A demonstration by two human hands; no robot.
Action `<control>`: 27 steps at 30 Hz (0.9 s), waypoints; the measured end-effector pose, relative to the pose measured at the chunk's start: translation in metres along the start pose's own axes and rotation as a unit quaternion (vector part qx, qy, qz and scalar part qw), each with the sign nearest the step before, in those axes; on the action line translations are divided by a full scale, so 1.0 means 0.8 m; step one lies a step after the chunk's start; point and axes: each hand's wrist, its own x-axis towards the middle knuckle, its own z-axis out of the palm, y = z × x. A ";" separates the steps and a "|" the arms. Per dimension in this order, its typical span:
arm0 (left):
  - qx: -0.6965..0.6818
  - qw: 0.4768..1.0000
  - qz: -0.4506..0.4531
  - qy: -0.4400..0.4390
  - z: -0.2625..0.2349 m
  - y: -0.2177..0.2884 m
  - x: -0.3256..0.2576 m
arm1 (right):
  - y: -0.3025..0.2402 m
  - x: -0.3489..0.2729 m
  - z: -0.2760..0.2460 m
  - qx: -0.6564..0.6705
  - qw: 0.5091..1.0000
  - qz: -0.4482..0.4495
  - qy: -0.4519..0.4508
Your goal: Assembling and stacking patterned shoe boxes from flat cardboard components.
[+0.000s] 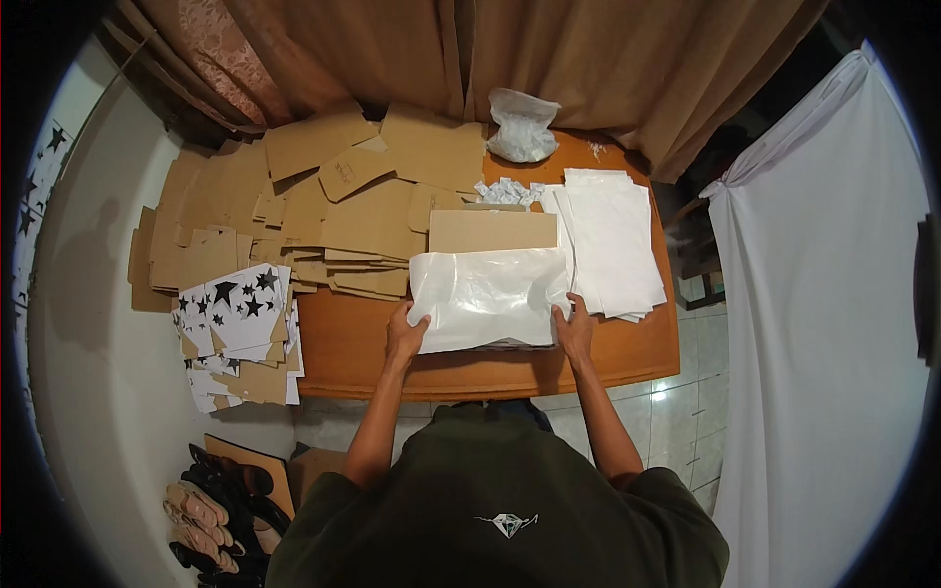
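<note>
A glossy white sheet [490,299] is stretched between my two hands near the front edge of the table. My left hand [404,335] grips its left edge, thumb on top. On the opposite edge my right hand [575,328] pinches the sheet in the same way, low on the side. The sheet's surface is wrinkled and reflects light. Just beyond its far edge shows a flat brown cardboard piece [495,231], partly covered by the sheet. Whether the cardboard continues underneath cannot be seen.
Stacked cardboard pieces [343,216] cover the table's left side, with star-printed sheets [230,314] at the near left. White sheets [608,240] lie in a pile at right. Behind are small crumpled white pieces [510,191] and a filled clear plastic bag [522,127]. Shoes [211,510] stand lower left.
</note>
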 end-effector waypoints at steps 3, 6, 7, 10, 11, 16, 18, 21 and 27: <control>-0.023 1.000 -0.001 0.004 -0.009 0.001 -0.028 | 0.033 -0.018 0.008 0.006 0.999 -0.038 0.023; -0.054 0.998 0.009 0.013 -0.010 -0.021 -0.044 | 0.048 -0.031 0.014 0.021 0.995 -0.077 0.051; -0.062 0.998 0.013 0.010 -0.010 -0.022 -0.047 | 0.050 -0.034 0.013 0.030 0.996 -0.071 0.055; -0.056 0.998 0.001 0.017 -0.015 -0.023 -0.051 | 0.054 -0.039 0.011 0.108 0.992 -0.039 0.052; -0.056 0.998 0.001 0.017 -0.014 -0.021 -0.052 | 0.055 -0.040 0.007 0.108 0.992 -0.038 0.052; -0.121 0.992 0.021 -0.002 -0.015 -0.005 -0.055 | 0.044 -0.041 -0.026 0.082 0.995 0.047 -0.008; 0.025 0.994 0.081 0.066 -0.011 0.027 -0.072 | 0.038 -0.051 -0.032 0.019 0.999 -0.022 0.043; 0.194 0.958 0.180 0.107 -0.016 0.071 -0.086 | 0.003 -0.059 -0.039 -0.113 0.972 -0.170 0.120; 0.318 0.887 0.324 -0.078 0.011 0.097 -0.069 | -0.039 -0.041 -0.001 -0.151 0.920 -0.354 -0.077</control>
